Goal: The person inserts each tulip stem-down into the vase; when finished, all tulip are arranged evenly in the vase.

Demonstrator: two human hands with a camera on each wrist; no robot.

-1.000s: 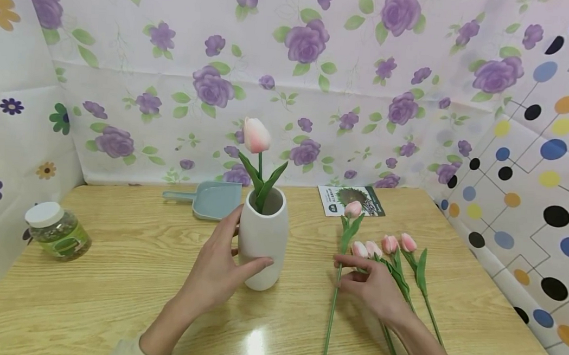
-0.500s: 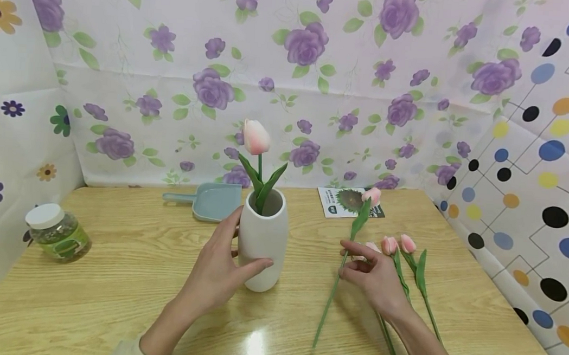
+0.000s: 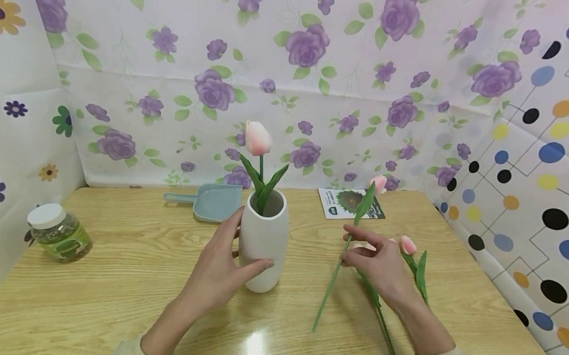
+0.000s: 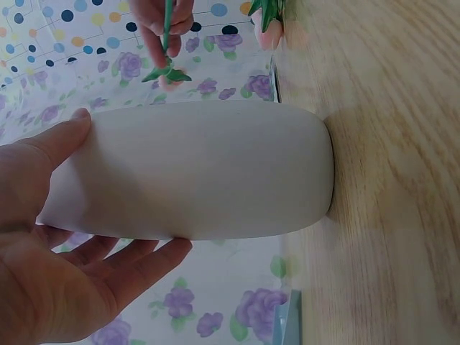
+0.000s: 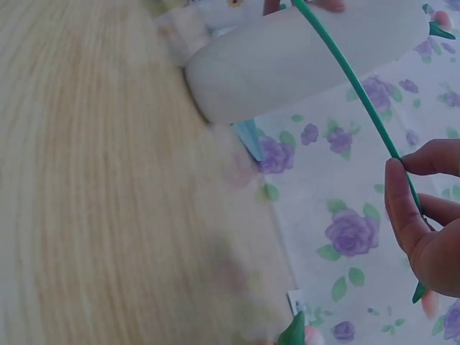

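A white vase [image 3: 265,247] stands upright on the table, a pink-and-white tulip [image 3: 258,138] with green leaves rising from its mouth. My left hand [image 3: 217,271] grips the vase's side, thumb in front; in the left wrist view the thumb and fingers span the vase [image 4: 208,172]. To its right, my right hand [image 3: 382,265] pinches another tulip [image 3: 365,204] by the stem. That flower leans right and its lower stem end hangs free. The right wrist view shows thumb and fingertips on the green stem [image 5: 359,90]. More tulips [image 3: 408,245] lie under and beside this hand, partly hidden.
A blue-grey dustpan [image 3: 218,202] lies behind the vase to the left. At the far left stands a jar [image 3: 61,234] with a white lid. A printed card [image 3: 334,202] lies at the back right. Patterned sheets [image 3: 173,84] enclose the table's back and sides.
My right hand has lifted the tulip off the table and moved it slightly up and away, tilting its bloom to the right. My left hand and the vase stay in place.
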